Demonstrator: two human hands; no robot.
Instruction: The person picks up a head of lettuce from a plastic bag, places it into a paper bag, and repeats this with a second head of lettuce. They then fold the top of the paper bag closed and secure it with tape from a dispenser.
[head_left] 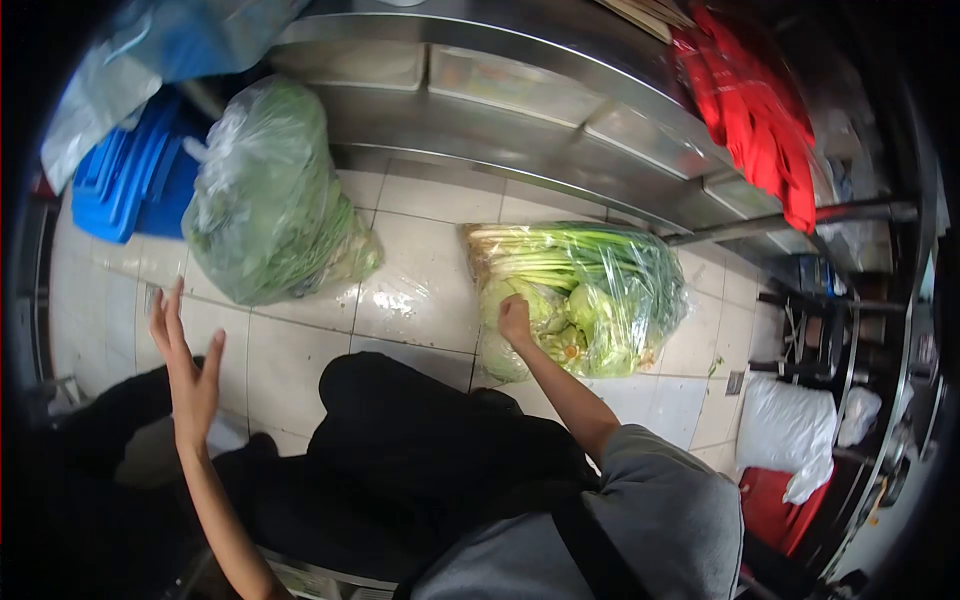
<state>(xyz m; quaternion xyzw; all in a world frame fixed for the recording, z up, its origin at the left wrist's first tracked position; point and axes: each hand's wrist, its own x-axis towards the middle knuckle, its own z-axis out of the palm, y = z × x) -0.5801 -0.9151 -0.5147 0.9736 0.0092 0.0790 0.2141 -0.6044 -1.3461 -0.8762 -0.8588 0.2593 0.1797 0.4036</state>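
At the far left, a blue plastic container point(125, 195) stands on the tiled floor point(300, 340), its top overhung by crumpled film and its right side hidden behind a bulging clear bag of leafy greens point(265, 190). What the blurred leaves are is hard to make out through the cloudy plastic. Below the container, the left hand point(194, 392) is raised with fingers spread, free of any object; its forearm runs out of the picture at the bottom. The person's dark trousers point(420, 440) cover part of the floor in the middle, and their folds merge into shadow.

Right of them, the right hand point(514, 320) is at the near left part of a clear bag of vegetables point(640, 290), which lies on the floor. Its fingers are curled in; whether they pinch the plastic cannot be told. Inside, spring onions point(560, 252) lie along the far side and pale green cabbages point(592, 308) nearer, one partly covered by the hand. Glare blurs the bag's right end. Farther right hang red gloves point(755, 130), then a white sack point(785, 425) partly hides a red object point(785, 505) too dark to identify.
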